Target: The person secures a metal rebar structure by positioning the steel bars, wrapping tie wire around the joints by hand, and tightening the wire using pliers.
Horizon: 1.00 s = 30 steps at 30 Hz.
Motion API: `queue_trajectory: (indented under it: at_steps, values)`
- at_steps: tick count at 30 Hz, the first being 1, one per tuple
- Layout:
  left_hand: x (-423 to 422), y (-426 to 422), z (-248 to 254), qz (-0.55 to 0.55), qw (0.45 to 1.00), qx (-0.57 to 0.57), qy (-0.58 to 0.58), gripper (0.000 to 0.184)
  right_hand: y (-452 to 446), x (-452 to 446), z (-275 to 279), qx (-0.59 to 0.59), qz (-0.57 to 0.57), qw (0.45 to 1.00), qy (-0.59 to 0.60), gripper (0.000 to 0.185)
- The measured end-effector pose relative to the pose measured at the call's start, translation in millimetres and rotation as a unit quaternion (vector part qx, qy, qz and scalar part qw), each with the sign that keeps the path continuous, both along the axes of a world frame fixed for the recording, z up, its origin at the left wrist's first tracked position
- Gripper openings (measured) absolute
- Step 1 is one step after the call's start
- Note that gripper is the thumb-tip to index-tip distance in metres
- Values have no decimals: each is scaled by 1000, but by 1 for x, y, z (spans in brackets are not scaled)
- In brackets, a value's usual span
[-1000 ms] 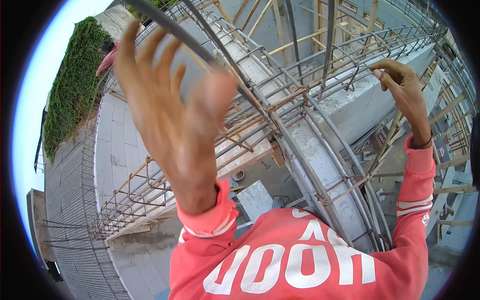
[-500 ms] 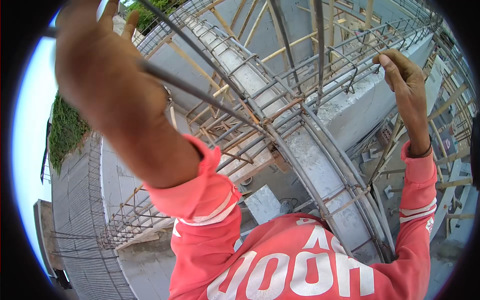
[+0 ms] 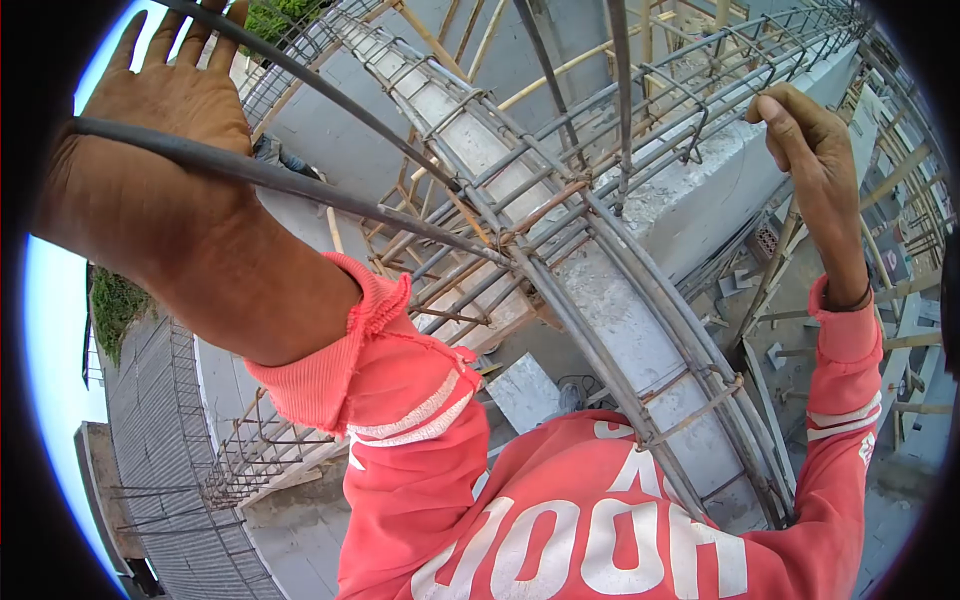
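Note:
My left hand [image 3: 185, 105] is raised at the upper left, palm towards me and fingers spread. An upright steel rebar [image 3: 340, 198] crosses in front of its palm base, and a second rebar [image 3: 320, 88] passes by the fingertips; the hand does not wrap round either. My right hand [image 3: 812, 135] is up at the right, thumb and fingers pinched together. Whatever it may hold is too small to make out. Beside it runs a horizontal rebar cage [image 3: 690, 125] with bent stirrups. Below, tied bars meet at a joint [image 3: 510, 240] over the concrete beam [image 3: 620, 310].
Two more upright bars [image 3: 622, 100] rise beyond the joint. Timber props [image 3: 570, 72] stand between grey walls. Another rebar cage [image 3: 265, 440] lies at the lower left near a corrugated roof [image 3: 160, 410]. Planks and scaffold poles [image 3: 900, 290] are below on the right.
My left hand has shifted left and down, and its spread fingers now show clearly. My right hand stays pinched in nearly the same place. The view has tilted slightly.

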<state>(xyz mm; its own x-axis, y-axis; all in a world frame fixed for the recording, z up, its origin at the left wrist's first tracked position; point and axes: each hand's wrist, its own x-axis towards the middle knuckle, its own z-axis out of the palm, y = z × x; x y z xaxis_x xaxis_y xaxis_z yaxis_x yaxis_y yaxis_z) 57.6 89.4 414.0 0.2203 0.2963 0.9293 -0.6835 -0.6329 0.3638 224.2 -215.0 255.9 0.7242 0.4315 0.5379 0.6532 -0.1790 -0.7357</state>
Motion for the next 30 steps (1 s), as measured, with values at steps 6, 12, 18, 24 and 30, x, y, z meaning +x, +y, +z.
queue_trajectory:
  at_steps: [6, 12, 18, 24, 30]
  values:
    - [2, -1, -5, -18, 1000, 7, -4, 50, 3, -7, -1, -29, -21, 999, 31, 26]
    - [1, 5, -5, -42, 998, 37, 4, 47, 1, -4, -2, -29, -5, 999, 20, 26]
    - [2, 5, -2, -66, 995, 73, 2, 44, 7, -8, -2, -36, 9, 999, 10, 28]
    - [3, -13, 7, 60, 998, -35, -4, 48, 17, -20, 7, -31, 27, 999, 18, 29]
    - [-34, -31, 5, 26, 994, 56, 93, 70, 22, -30, 11, -18, 39, 999, 7, 26]
